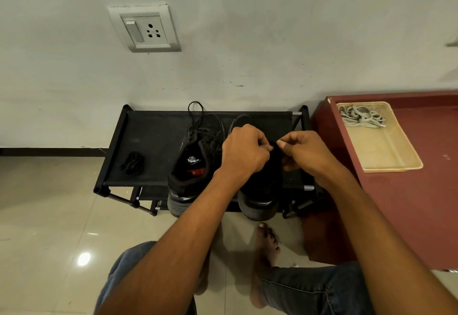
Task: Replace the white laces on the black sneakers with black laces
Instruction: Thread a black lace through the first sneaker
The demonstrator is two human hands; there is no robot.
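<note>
On black rack [153,141]: right sneaker [260,190], both hands, left hand [244,151] and right hand [304,152], pinching its black lace [274,146]. Risk: dark-on-dark, lace may miss an eyelet.

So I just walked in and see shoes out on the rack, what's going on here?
A person is relacing a pair of black sneakers on a black shoe rack. Both hands, left hand and right hand, pinch something dark over the right sneaker. The left sneaker already carries black laces. White laces lie in a tray; a black lace bundle waits on the rack.
</note>
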